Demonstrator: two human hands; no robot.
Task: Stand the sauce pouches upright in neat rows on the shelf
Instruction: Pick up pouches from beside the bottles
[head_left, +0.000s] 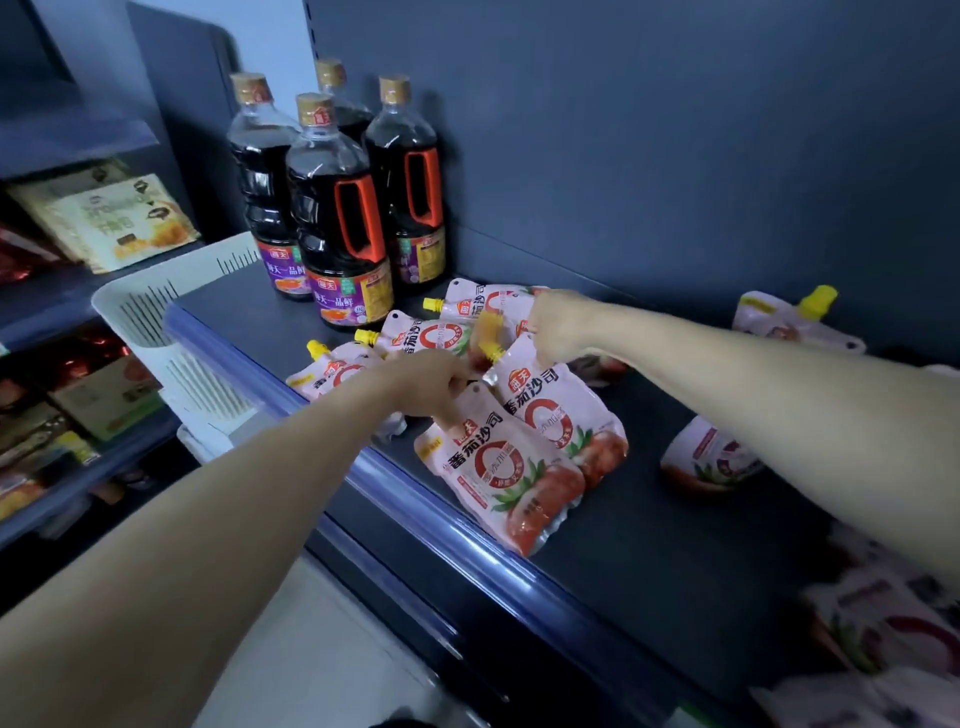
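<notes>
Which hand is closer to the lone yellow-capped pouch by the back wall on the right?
Right. The right hand, pinching a second pouch, is left of the lone pouch; the left hand, gripping the front pouch, is farther left.

A dark blue-grey back panel is rising behind the dark shelf, which is carrying a glossy blue strip along its front edge. At the left, another shelving unit is holding packaged goods, and a white plastic basket is sitting just beside the shelf's end. A pale floor is showing below. The light is looking cool and dim.
</notes>
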